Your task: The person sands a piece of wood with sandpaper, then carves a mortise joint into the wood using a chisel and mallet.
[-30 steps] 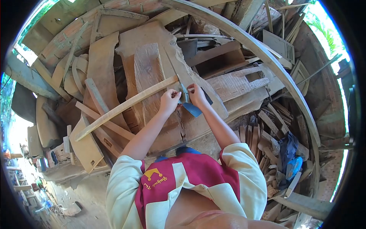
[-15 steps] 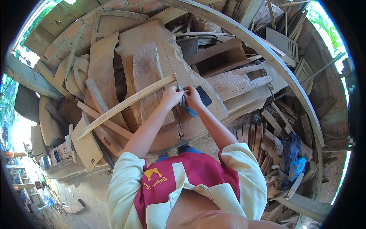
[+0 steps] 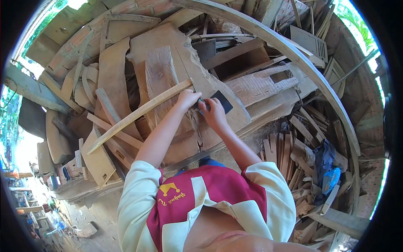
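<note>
Apparently, a small bluish thing (image 3: 205,106) is pinched between the fingers of the right hand (image 3: 215,112), just beside the left hand (image 3: 188,99), whose grip cannot be told and to which the leftward-slanting wooden stick (image 3: 140,115) is placed nearer.

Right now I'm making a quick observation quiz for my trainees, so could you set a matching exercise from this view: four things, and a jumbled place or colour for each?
Things
1. Long pale bar
2. Dark square piece
3. Crown emblem
4. Plastic among wood scraps

Places and colours
A. Yellow, on the maroon shirt front
B. Beside the right hand
C. Bright blue
D. Upper end near the left hand

Pairs: 1-D, 2-B, 3-A, 4-C
</note>
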`<control>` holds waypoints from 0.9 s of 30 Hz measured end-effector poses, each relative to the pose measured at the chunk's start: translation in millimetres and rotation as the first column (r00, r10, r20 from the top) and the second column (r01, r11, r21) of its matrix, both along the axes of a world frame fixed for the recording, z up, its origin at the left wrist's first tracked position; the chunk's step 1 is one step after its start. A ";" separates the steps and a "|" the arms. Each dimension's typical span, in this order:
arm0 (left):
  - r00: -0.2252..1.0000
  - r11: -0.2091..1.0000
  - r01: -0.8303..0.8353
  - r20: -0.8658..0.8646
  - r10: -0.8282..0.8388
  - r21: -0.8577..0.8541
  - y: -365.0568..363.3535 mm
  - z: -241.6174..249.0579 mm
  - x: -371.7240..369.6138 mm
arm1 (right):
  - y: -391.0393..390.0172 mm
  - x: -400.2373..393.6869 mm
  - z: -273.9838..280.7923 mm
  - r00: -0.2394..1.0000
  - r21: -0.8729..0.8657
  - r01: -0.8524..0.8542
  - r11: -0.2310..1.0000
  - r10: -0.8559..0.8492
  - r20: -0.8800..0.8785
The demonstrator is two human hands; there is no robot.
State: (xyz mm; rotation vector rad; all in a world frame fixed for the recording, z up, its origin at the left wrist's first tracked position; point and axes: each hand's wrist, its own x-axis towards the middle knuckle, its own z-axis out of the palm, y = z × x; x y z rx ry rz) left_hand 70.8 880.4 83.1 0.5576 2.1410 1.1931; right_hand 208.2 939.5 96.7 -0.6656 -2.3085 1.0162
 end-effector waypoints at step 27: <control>0.910 0.907 -0.363 0.289 0.296 0.212 -11.0 9.3 7.1 | 18.2 -22.8 -33.5 0.967 -0.964 -0.111 -0.243 0.198 -0.161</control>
